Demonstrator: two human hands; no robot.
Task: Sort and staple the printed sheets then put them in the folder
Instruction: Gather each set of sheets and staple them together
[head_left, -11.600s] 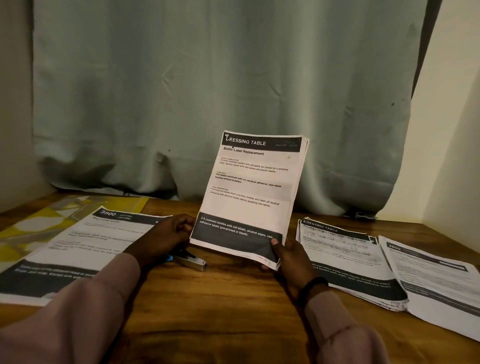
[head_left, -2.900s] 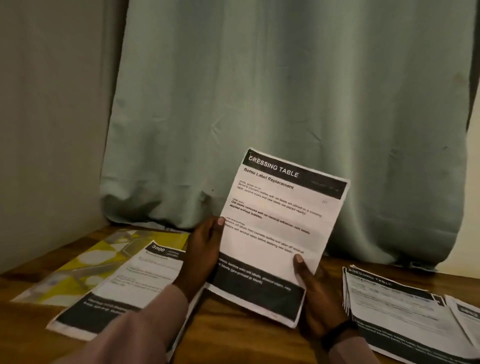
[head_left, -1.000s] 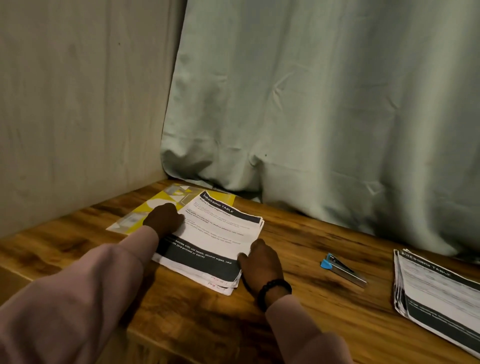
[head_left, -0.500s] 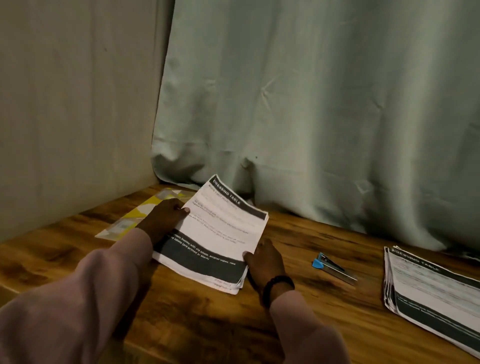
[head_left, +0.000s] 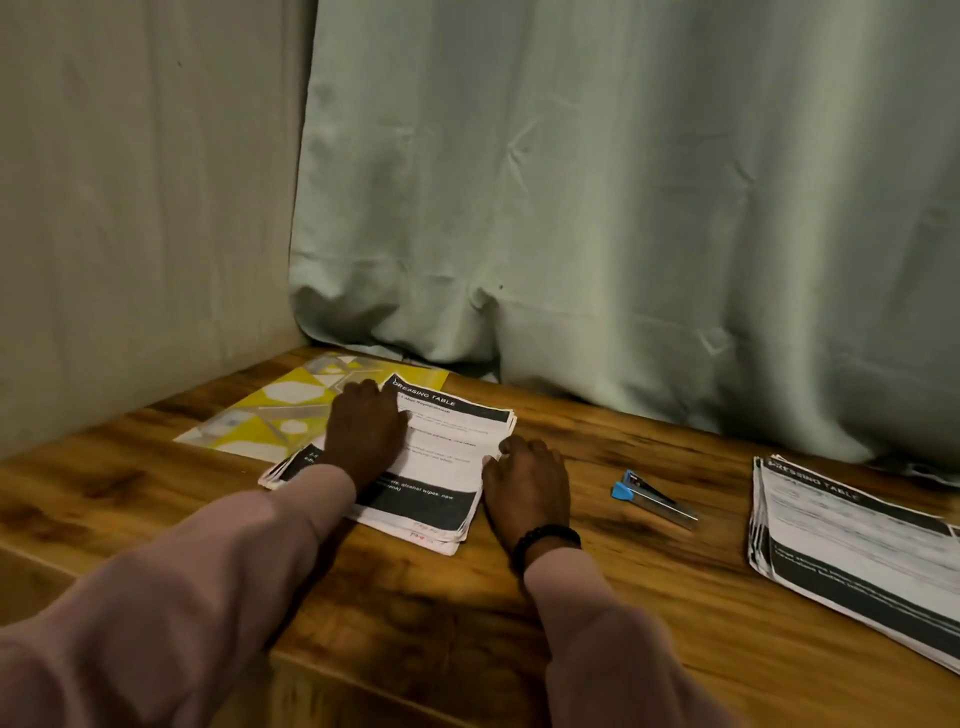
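Counted: two hands, two paper stacks, one folder, one stapler, one wristband.

Stack one, printed sheets (head_left: 457, 457), lying flat on the wooden table (head_left: 467, 613), left of centre, partly overlapping the yellow patterned folder (head_left: 270, 410) beneath its far-left side. Long axis running from near-right to far-left; "DRESSING TABLE" header end pointing away toward the curtain (head_left: 623, 208), black footer band nearest the viewer. Sheet edges fanned slightly at the near corner, not squared. Red marks on the near edge, unreadable.

Left hand (head_left: 363, 431) flat on top of that stack, palm down, fingers extended and close together, fingertips at the far-left edge beside the header. Pressing, not curled round anything.

Right hand (head_left: 524, 488) on the table against the stack's right edge, fingers loosely bent, tips touching the paper edge. Cannot tell whether any sheet is pinched. Black beaded wristband (head_left: 545, 540) on that wrist.

Stapler (head_left: 654, 499), blue end plus metal body, lying on the table right of the right hand, apart from it. Long axis far-left to near-right, blue end toward the far left.

Stack two, second pile of sheets (head_left: 857, 545), at the right edge, well apart from the stapler, cut off by the frame.
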